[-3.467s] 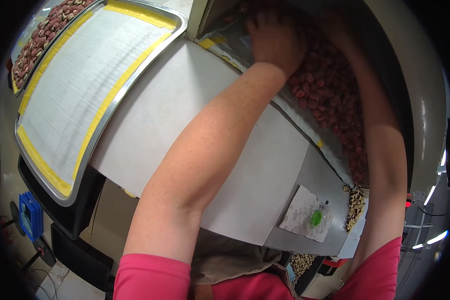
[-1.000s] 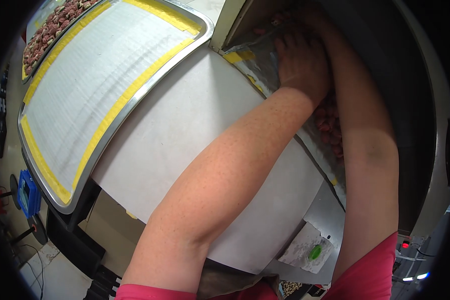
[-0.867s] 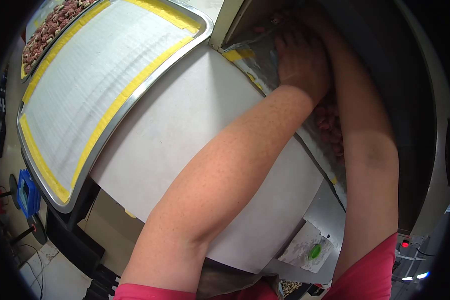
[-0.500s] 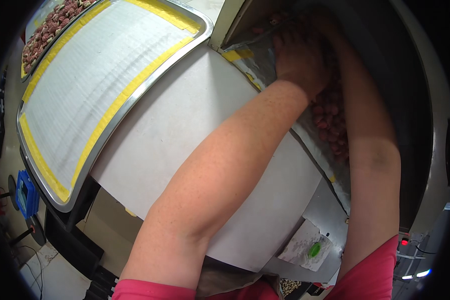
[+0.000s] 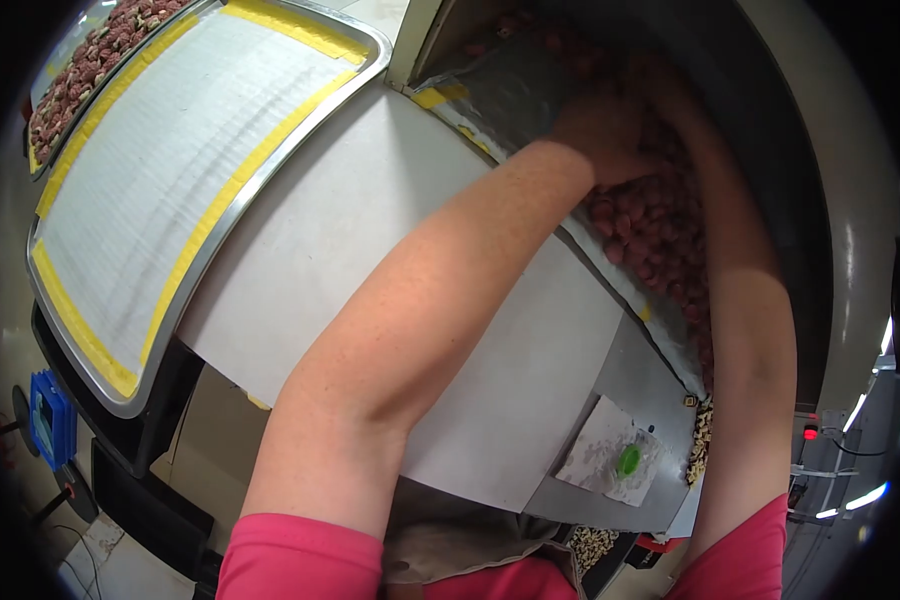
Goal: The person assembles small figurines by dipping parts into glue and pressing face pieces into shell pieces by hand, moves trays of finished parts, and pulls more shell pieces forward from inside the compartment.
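Note:
Both my arms reach into a dark, wide opening that holds a heap of reddish-pink, rounded pieces (image 5: 650,230); what they are exactly I cannot make out. My left hand (image 5: 605,130) rests at the heap's near side, in shadow, its fingers hidden. Deeper in, my right hand (image 5: 660,90) is among or just over the pieces, and shade blurs its fingers. Along the opening's near edge runs a silvery liner (image 5: 510,90) with bits of yellow tape, partly under the heap.
On the left, a metal tray (image 5: 180,290) bears a white sheet edged in yellow tape. Behind it stands a tray of pink and pale pieces (image 5: 95,60). A pale board (image 5: 370,220) lies below my left arm. A green oval item (image 5: 627,461) sits on a stained card (image 5: 600,450).
The whole view has shifted a little. My left hand has moved off the liner and in toward the heap, and more of the reddish pieces show beside it.

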### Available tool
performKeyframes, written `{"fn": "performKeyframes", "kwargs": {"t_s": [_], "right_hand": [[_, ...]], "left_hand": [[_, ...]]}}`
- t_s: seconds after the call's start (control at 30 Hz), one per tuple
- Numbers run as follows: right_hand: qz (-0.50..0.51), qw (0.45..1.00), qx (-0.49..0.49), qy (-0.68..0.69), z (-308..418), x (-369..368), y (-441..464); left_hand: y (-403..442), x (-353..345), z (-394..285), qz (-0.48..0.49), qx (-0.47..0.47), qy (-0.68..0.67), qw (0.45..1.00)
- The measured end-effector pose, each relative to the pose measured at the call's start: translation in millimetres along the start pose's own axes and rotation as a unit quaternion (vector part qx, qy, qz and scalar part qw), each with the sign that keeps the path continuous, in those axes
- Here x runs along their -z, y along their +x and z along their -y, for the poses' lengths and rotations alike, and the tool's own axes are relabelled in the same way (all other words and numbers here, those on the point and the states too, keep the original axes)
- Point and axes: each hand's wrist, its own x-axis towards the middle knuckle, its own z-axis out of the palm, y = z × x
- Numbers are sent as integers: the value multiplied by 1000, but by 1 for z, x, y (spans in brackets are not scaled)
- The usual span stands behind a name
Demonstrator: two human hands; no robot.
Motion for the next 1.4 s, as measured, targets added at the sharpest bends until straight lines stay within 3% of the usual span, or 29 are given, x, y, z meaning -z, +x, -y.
{"fn": "performKeyframes", "kwargs": {"t_s": [0.07,0.17,0.2,0.27,0.33,0.37,0.43,0.47,0.5,0.57,0.77,0.87,0.93,1.0,1.1,1.2,1.27,1.33,1.4], "right_hand": [[-42,997,-60,-10,-11,-5,-27],[-54,983,-104,-144,-55,0,-50],[-49,971,-110,-206,-68,0,-56],[-170,957,-107,-209,-83,3,-59],[-256,951,-2,-175,-75,10,-44],[-280,945,99,-139,-66,14,-30],[-149,977,85,130,14,33,-4],[-105,976,11,190,59,40,-1],[-60,964,-62,250,100,46,-6],[10,959,-74,273,151,59,-18],[-18,973,-40,226,141,16,33],[-123,950,-33,284,111,-12,35],[-101,991,85,24,44,-1,54],[-68,949,195,-237,-14,9,71],[64,991,13,-120,-18,43,32],[-140,971,144,133,-7,20,57],[-3,978,-111,175,95,45,27],[-19,993,40,106,115,34,32],[-88,983,93,131,118,17,36]], "left_hand": [[3,-29,7,-120,-68,7,990],[-5,-14,-16,1,6,-58,998],[-5,-17,-16,-14,-2,-53,998],[-2,-27,-13,-44,-18,-43,998],[-6,-21,-17,-39,-2,-23,999],[-7,-18,-20,-36,5,-14,999],[-5,-25,-14,-86,-24,-10,996],[-3,-26,-11,-113,-38,-6,993],[-2,-20,-13,-62,5,-18,998],[-3,-5,-19,18,70,-42,996],[-8,10,-18,98,124,-84,984],[-7,13,-24,86,145,-74,983],[-4,13,-24,62,147,-93,983],[-2,5,-19,21,134,-113,984],[0,-11,-13,-30,110,-113,987],[-2,-10,-10,-24,112,-101,988],[0,-5,-12,-20,99,-105,989],[4,-10,-8,-4,106,-73,992],[4,-13,-5,-16,93,-56,994]]}}
